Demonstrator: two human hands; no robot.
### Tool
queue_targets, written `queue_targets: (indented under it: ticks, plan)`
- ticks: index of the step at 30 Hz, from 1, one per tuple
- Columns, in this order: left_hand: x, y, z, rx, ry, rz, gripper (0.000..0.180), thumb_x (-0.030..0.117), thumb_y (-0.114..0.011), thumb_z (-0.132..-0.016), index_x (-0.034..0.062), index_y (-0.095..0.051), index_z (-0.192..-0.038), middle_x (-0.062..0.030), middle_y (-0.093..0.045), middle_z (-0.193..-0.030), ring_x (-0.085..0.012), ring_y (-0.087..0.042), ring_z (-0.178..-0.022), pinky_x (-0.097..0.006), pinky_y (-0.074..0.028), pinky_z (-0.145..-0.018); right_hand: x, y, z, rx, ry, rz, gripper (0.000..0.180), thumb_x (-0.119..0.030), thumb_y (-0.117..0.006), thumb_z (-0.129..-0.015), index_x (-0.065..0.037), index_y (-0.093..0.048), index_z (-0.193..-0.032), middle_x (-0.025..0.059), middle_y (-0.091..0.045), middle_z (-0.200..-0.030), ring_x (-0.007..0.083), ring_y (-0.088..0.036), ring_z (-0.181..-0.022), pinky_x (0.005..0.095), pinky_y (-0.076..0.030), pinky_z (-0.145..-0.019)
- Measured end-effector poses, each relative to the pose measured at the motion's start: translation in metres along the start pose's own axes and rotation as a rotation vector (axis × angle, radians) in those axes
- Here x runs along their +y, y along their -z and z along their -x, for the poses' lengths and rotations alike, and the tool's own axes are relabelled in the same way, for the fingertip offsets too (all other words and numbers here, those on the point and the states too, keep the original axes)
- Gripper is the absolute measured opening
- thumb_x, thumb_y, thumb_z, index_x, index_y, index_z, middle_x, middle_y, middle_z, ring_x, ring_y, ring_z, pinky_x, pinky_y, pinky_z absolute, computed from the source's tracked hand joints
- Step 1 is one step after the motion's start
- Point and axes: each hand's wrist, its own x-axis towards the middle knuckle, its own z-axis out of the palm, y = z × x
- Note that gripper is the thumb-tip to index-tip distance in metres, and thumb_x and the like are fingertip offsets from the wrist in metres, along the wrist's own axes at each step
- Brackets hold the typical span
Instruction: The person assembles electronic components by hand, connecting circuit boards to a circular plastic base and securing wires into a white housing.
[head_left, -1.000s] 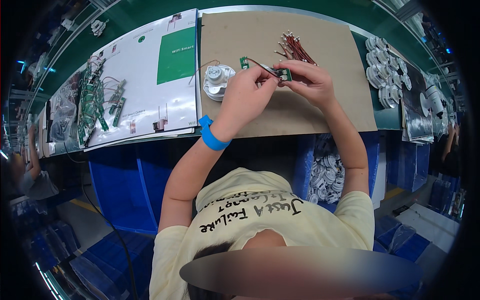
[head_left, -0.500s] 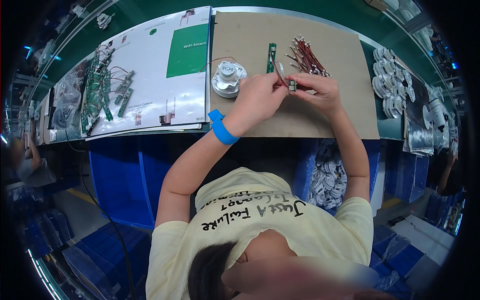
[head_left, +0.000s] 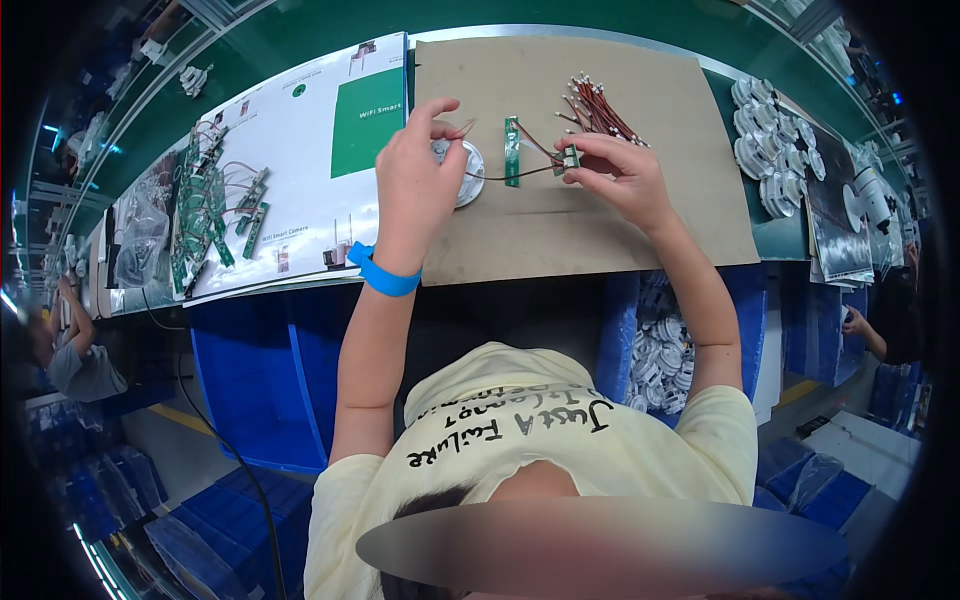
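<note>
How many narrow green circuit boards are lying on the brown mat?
1. The green circuit board lies on the brown mat, between the left hand and right hand. Others may be hidden under the hands.

2 hands point(head_left: 420, 185) point(head_left: 615, 175), 1 green PCB strip point(head_left: 512, 152), 1 round white part point(head_left: 462, 172), 1 red wire bundle point(head_left: 600, 112), 1 blue wristband point(head_left: 383, 277).

We see a matt brown cardboard mat point(head_left: 640, 200), a glossy paper sheet point(head_left: 300, 170), smooth white plastic on the round housing point(head_left: 468, 180), a green circuit strip point(head_left: 512, 152), plastic-sheathed wires point(head_left: 600, 115), and a rubbery blue wristband point(head_left: 382, 276).
</note>
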Motion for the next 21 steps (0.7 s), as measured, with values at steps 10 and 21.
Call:
queue_targets:
  ticks: [10,21]
  plan:
    - [0.007,0.006,-0.023,-0.199,0.221,0.677,0.029,0.010,-0.067,-0.081,0.0028,-0.046,-0.100,-0.0034,-0.057,-0.088,-0.0116,-0.056,-0.085,-0.024,-0.042,-0.079,-0.001,0.000,0.002,0.008,-0.037,0.012,0.033,0.007,-0.061,-0.079,0.006,-0.059,-0.112,0.0133,-0.062,-0.108,0.0177,-0.066,-0.085,0.0268,-0.055,-0.076]
    - [0.010,-0.006,-0.029,-0.184,-0.078,0.109,0.034,0.011,-0.062,-0.080,0.0009,-0.043,-0.106,-0.0116,-0.048,-0.107,-0.0190,-0.061,-0.083,-0.030,-0.049,-0.071,0.001,0.001,0.002,0.022,-0.011,0.029,0.031,0.005,-0.062,-0.080,0.006,-0.060,-0.111,0.0128,-0.063,-0.106,0.0168,-0.066,-0.083,0.0263,-0.055,-0.075]
